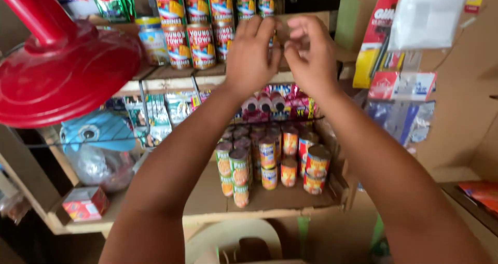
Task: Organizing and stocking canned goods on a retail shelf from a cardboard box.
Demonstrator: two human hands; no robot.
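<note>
Fingers (270,33) of left hand (251,56) and right hand (311,56): loosely curled, tips near together, grasping nothing visible. Raised before upper wooden shelf (171,77) carrying glossy red-labelled cylindrical tin cans (199,43). Below: smaller stacked orange-labelled tins (270,160), rough plank shelf (207,202).

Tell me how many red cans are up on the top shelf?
8 red cans show: five along the upper row, three in the row beneath, all left of the left hand. More may be hidden behind it and the right hand.
</note>
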